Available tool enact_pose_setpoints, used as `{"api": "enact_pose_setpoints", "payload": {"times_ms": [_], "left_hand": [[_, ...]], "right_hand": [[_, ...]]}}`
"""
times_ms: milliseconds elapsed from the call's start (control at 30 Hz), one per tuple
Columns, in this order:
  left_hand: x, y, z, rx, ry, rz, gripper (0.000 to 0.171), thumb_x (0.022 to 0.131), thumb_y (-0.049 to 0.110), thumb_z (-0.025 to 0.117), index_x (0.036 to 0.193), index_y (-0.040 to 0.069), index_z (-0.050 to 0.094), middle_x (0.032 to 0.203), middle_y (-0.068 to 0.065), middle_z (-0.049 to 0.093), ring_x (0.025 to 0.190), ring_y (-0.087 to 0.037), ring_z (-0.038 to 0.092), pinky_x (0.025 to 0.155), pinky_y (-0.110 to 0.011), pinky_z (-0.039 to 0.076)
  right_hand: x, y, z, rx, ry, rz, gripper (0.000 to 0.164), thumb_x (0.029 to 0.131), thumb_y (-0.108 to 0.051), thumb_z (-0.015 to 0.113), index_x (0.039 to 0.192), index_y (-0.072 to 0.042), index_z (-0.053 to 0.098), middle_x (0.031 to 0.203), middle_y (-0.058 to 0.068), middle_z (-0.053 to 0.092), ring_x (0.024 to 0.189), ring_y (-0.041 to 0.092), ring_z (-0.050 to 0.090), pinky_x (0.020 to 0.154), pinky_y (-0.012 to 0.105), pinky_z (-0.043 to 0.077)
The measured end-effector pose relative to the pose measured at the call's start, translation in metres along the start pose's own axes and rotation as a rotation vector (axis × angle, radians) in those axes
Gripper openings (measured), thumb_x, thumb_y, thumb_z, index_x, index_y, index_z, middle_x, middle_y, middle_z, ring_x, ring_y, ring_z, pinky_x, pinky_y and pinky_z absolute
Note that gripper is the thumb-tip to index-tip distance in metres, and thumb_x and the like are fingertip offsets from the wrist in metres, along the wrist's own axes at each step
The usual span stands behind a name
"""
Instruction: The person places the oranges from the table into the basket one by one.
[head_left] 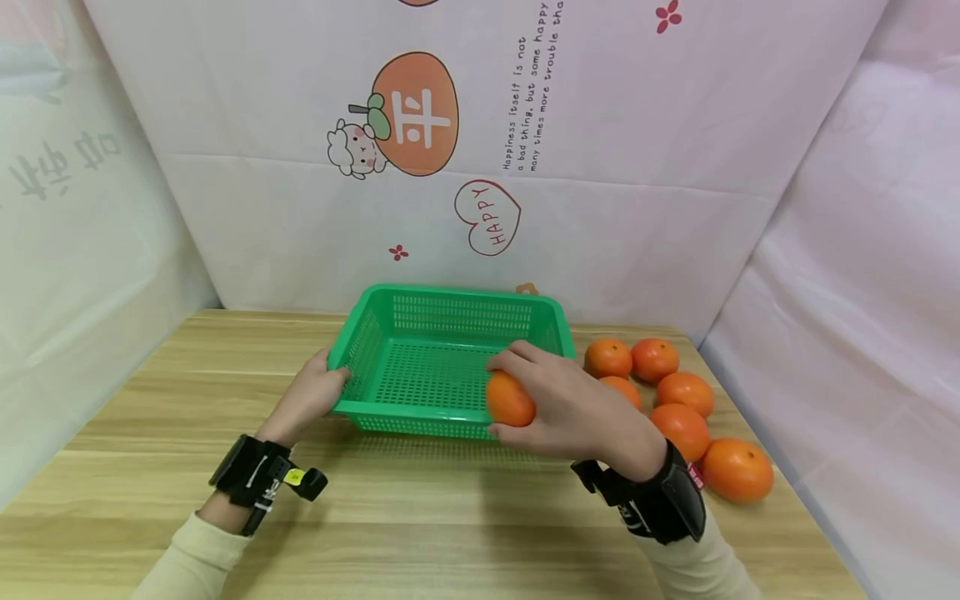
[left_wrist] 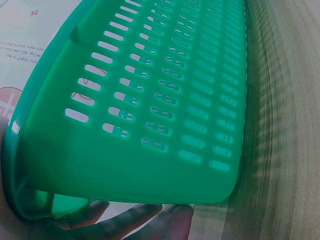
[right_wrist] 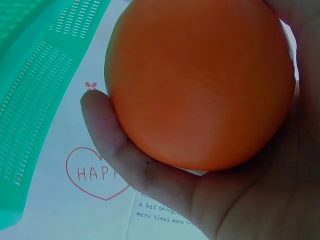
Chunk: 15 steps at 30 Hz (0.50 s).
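A green plastic basket [head_left: 427, 423] with slotted walls stands on the table, its inside showing no fruit. My left hand [head_left: 318, 387] grips its left rim; in the left wrist view the fingers [left_wrist: 132, 220] lie beside the basket wall [left_wrist: 125, 170]. My right hand [head_left: 558, 408] holds an orange [head_left: 510, 398] over the basket's front right edge. Seen from the right wrist, the thumb and palm wrap around the smooth orange [right_wrist: 200, 90], with the basket [right_wrist: 30, 110] off to the left.
Several more oranges [head_left: 738, 471] lie on the wooden table [head_left: 420, 533] right of the basket, some partly behind my right hand and wrist. A white printed cloth [head_left: 600, 208] rises behind the table, with white cloth walls at both sides.
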<state>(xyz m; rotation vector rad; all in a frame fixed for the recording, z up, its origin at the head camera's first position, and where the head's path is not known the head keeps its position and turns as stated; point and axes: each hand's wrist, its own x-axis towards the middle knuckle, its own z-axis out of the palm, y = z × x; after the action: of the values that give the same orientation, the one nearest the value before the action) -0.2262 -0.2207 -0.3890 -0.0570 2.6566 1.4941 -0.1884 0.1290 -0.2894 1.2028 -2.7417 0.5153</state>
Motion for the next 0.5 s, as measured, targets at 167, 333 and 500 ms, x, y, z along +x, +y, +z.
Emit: {"api": "enact_pose_setpoints", "payload": {"times_ms": [167, 333, 500], "left_hand": [[-0.001, -0.001, -0.004, -0.001, 0.008, -0.005, 0.063, 0.109, 0.018, 0.035, 0.165, -0.006, 0.017, 0.155, -0.032, 0.044, 0.123, -0.037, 0.058, 0.087, -0.037, 0.052], [-0.001, -0.001, -0.003, -0.013, 0.016, -0.012, 0.062, 0.109, 0.018, 0.036, 0.164, -0.005, 0.019, 0.153, -0.032, 0.046, 0.121, -0.037, 0.059, 0.085, -0.036, 0.054], [0.0, -0.001, -0.001, -0.031, 0.021, -0.022, 0.062, 0.109, 0.017, 0.037, 0.164, -0.005, 0.02, 0.15, -0.033, 0.048, 0.115, -0.036, 0.062, 0.077, -0.033, 0.055]], "right_hand": [[0.008, -0.003, 0.003, 0.009, -0.027, 0.01, 0.055, 0.087, -0.038, 0.083, 0.133, -0.017, 0.062, 0.126, -0.001, 0.061, 0.087, 0.01, 0.059, 0.071, 0.021, 0.053], [0.015, -0.003, 0.006, 0.033, -0.02, -0.023, 0.055, 0.088, -0.036, 0.083, 0.133, -0.015, 0.062, 0.124, 0.0, 0.061, 0.085, 0.009, 0.06, 0.07, 0.02, 0.053], [0.024, -0.003, 0.01, 0.05, -0.006, -0.061, 0.054, 0.088, -0.033, 0.084, 0.132, -0.013, 0.062, 0.122, 0.002, 0.062, 0.084, 0.008, 0.059, 0.07, 0.02, 0.053]]}}
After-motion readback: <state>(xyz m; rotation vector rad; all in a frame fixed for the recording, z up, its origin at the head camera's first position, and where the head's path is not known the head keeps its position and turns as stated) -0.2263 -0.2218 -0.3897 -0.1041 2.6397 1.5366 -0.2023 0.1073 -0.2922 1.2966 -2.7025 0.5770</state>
